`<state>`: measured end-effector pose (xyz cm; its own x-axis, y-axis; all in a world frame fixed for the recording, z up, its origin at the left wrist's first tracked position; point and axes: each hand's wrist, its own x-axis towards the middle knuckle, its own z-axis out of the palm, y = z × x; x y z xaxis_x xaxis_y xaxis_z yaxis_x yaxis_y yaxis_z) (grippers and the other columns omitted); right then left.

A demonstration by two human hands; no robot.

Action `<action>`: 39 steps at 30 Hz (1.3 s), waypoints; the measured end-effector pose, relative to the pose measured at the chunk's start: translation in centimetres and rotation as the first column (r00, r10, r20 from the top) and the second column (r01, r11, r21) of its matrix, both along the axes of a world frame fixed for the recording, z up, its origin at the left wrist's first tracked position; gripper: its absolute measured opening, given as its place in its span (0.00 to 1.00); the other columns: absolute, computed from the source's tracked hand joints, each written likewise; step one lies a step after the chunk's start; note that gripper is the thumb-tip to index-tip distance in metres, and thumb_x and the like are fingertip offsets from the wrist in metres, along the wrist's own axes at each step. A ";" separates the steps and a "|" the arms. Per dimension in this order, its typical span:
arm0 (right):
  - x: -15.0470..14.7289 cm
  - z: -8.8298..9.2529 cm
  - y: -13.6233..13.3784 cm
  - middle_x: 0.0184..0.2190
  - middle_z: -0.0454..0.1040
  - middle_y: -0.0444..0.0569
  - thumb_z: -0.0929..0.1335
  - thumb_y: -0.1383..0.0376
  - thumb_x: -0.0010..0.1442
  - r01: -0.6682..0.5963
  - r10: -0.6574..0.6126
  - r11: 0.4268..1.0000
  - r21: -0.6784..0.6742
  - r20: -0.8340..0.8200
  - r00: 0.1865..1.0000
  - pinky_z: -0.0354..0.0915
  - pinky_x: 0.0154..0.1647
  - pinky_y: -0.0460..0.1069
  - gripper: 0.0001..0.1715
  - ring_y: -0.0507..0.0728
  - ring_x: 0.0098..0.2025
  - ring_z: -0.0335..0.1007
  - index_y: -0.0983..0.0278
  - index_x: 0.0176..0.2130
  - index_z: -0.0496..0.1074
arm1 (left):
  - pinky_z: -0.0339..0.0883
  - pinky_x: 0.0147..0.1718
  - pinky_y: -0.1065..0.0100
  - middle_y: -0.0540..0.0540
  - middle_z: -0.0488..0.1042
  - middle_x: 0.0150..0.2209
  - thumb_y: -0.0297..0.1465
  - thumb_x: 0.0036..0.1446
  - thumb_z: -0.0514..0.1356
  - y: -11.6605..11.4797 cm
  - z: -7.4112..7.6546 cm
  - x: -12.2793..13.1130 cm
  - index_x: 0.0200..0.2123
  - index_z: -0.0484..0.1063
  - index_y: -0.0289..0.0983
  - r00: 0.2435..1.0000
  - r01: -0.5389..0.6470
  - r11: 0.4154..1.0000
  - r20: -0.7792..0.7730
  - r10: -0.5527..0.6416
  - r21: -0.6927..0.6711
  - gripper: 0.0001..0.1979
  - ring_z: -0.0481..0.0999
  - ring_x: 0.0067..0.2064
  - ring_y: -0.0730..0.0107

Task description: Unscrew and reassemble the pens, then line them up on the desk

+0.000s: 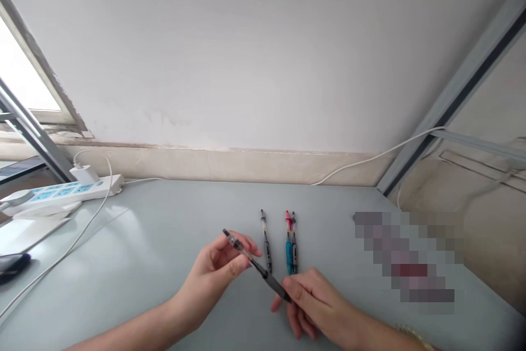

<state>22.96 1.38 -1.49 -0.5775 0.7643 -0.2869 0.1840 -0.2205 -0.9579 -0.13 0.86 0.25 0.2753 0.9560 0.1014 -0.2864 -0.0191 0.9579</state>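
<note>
A black-and-clear click pen (272,281) is held slantwise above the desk, its clicker end up and to the left. My left hand (217,266) is closed about the upper barrel, with the thumb along it. Thumb and fingers of my right hand (316,304) pinch the dark grip at the lower end; the tip is hidden there. On the desk just beyond lie a grey-and-clear pen (267,247), then a teal pen with a red clicker (289,252) and another grey pen (295,249) side by side.
On the left of the grey desk (139,285) stands a white power strip (66,193) with a charger (85,174) and a white cable (88,230). A dark object (14,268) sits at the left edge. A pixelated patch (406,263) covers something at right.
</note>
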 end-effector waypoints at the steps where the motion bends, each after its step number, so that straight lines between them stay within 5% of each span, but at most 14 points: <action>1: 0.0 -0.3 -0.1 0.16 0.70 0.42 0.61 0.35 0.60 0.000 0.000 0.999 0.040 -0.003 1.000 0.50 0.16 0.43 0.42 0.46 0.14 0.54 0.70 0.33 0.78 | 0.68 0.47 0.62 0.46 0.75 0.40 0.39 0.61 0.65 0.1 0.0 0.0 0.38 0.74 0.39 1.000 0.009 1.000 0.010 -0.009 -0.010 0.09 0.75 0.46 0.60; 5: 0.2 -0.8 -0.3 0.18 0.71 0.43 0.59 0.39 0.66 0.009 -0.008 0.995 0.103 -0.007 1.000 0.47 0.15 0.43 0.39 0.46 0.13 0.54 0.70 0.38 0.77 | 0.69 0.38 0.65 0.49 0.74 0.33 0.37 0.61 0.66 0.5 -0.2 0.1 0.42 0.73 0.39 0.999 0.002 1.000 -0.039 -0.003 -0.018 0.11 0.76 0.34 0.68; 10: 0.3 -0.9 -0.3 0.18 0.71 0.43 0.60 0.43 0.67 0.002 0.000 0.991 0.137 -0.014 1.000 0.49 0.15 0.43 0.35 0.46 0.14 0.54 0.69 0.36 0.77 | 0.69 0.30 0.68 0.52 0.72 0.33 0.37 0.60 0.67 0.9 -1.0 0.3 0.63 0.59 0.47 0.993 0.060 0.996 -0.099 -0.066 -0.058 0.32 0.77 0.31 0.69; 17: 0.3 -0.9 -0.4 0.18 0.70 0.43 0.60 0.44 0.67 -0.004 0.006 0.987 0.160 -0.011 1.000 0.49 0.15 0.43 0.33 0.46 0.14 0.55 0.69 0.35 0.76 | 0.71 0.28 0.69 0.54 0.68 0.29 0.37 0.58 0.68 0.9 -1.2 0.6 0.53 0.66 0.43 0.990 0.010 0.992 -0.138 -0.027 -0.122 0.22 0.78 0.31 0.67; 39: 0.1 -0.7 -0.4 0.18 0.70 0.43 0.59 0.44 0.67 -0.010 0.011 0.991 0.132 -0.007 1.000 0.49 0.16 0.43 0.32 0.47 0.14 0.55 0.68 0.34 0.75 | 0.68 0.29 0.70 0.56 0.69 0.30 0.36 0.58 0.67 1.3 -0.8 0.3 0.56 0.63 0.45 0.987 -0.089 0.989 -0.141 0.072 -0.119 0.25 0.77 0.30 0.71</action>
